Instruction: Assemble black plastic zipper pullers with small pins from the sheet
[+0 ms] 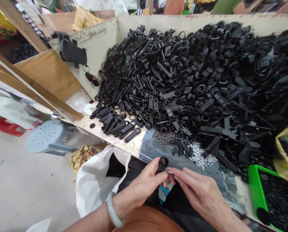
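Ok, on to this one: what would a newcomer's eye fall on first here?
Most likely the huge heap of black parts, filling most of the walled bench top ahead. Against all that black, the silvery pins at its near edge and the bright green tray at lower right stand out. Nearer, at bottom centre, the left hand holds a ring-ended black piece, a pale bangle on that wrist.

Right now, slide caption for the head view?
Left hand holds a black ringed part, right hand close by, before heaped black parts.
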Demonstrator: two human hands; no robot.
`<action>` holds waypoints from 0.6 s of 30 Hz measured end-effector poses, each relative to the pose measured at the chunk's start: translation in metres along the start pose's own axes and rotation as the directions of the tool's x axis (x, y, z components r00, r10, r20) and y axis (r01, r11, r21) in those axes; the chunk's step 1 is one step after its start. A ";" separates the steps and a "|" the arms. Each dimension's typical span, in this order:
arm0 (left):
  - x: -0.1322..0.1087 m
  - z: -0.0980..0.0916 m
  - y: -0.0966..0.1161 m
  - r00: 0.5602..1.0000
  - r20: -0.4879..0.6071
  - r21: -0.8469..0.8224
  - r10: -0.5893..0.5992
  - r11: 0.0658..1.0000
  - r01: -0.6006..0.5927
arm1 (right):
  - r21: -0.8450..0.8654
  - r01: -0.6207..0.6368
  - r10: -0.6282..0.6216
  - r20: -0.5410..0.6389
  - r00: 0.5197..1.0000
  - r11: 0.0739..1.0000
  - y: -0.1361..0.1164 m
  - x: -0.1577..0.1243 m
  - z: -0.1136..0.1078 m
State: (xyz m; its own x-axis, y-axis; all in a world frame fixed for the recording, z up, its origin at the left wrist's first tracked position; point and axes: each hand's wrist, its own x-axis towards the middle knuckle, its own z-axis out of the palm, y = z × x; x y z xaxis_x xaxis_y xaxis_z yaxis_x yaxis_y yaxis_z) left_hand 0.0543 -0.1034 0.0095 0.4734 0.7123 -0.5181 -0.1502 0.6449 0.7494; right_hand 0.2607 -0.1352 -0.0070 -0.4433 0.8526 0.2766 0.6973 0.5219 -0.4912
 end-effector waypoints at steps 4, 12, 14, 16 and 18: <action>0.006 -0.001 -0.004 1.000 0.006 0.039 0.029 0.999 -0.029 | -0.069 -0.007 0.009 0.033 0.999 0.998 0.000 0.000 0.002; 0.012 -0.003 -0.013 0.999 0.015 0.113 0.038 0.993 -0.039 | -0.054 0.014 -0.012 0.040 0.999 0.998 0.001 0.006 0.000; 0.011 -0.002 -0.010 0.999 0.018 0.127 0.028 0.991 -0.030 | -0.048 0.016 -0.013 0.056 0.998 0.999 0.001 0.007 -0.001; 0.010 -0.001 -0.008 1.000 0.017 0.127 0.022 0.992 -0.024 | -0.045 0.020 -0.017 0.068 0.998 0.999 0.001 0.008 -0.002; 0.009 0.000 -0.005 1.000 0.008 0.120 0.021 0.993 -0.022 | -0.045 0.022 -0.018 0.074 0.997 0.999 0.001 0.009 -0.002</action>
State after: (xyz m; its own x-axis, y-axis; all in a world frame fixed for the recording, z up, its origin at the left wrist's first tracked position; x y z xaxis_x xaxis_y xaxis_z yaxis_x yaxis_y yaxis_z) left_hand 0.0592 -0.1002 0.0006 0.4766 0.7239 -0.4988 -0.0556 0.5911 0.8047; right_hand 0.2587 -0.1267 -0.0036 -0.4963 0.8388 0.2236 0.7125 0.5408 -0.4471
